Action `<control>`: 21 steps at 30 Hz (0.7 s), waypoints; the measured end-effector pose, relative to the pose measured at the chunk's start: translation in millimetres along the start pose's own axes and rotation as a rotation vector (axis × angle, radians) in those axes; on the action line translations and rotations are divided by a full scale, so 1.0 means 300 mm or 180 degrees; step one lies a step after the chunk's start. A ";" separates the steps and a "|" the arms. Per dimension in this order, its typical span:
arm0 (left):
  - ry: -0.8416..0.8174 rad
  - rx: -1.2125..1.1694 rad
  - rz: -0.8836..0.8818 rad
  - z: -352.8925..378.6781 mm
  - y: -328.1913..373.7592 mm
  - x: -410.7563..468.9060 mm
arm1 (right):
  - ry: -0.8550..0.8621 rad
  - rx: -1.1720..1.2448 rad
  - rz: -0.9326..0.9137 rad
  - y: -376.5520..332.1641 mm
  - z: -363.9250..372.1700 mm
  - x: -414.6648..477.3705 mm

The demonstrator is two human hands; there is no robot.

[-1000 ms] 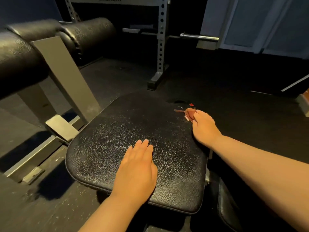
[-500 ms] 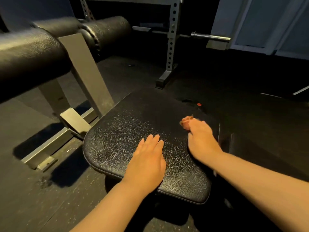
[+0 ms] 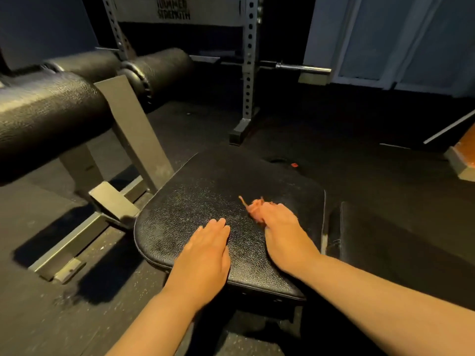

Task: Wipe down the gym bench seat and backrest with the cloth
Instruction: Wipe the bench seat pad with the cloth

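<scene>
Cloth (image 3: 253, 208) juts forward, held in right hand (image 3: 282, 236) grip; left hand (image 3: 205, 255) flat on seat (image 3: 192, 201).

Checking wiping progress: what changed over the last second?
The right hand, gripping the reddish cloth, drew it from the far right edge of the seat inward, nearer the left hand. The left hand stayed flat on the seat; the cloth stayed gripped.

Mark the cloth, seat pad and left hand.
cloth (image 3: 254, 208), head view, bunched reddish part that shows.
seat pad (image 3: 190, 201), head view, bare black top.
left hand (image 3: 205, 250), head view, back of the hand.
</scene>
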State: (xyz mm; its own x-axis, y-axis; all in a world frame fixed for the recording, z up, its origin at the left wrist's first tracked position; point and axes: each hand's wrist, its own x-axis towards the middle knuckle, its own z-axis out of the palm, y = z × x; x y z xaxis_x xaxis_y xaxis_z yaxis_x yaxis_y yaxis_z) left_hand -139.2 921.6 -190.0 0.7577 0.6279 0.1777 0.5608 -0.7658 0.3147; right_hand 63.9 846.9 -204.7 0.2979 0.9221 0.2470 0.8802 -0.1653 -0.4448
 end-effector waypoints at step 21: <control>-0.0217 0.0027 -0.0099 -0.006 0.046 -0.030 | -0.0539 0.0098 -0.0808 -0.053 -0.083 -0.159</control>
State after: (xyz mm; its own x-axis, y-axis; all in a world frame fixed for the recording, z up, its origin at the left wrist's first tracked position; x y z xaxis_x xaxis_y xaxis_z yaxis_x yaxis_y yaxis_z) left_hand -138.8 905.8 -185.6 0.7608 0.6407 0.1040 0.5870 -0.7475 0.3111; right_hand 45.0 797.0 -188.0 0.0018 0.9782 0.2077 0.9064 0.0862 -0.4136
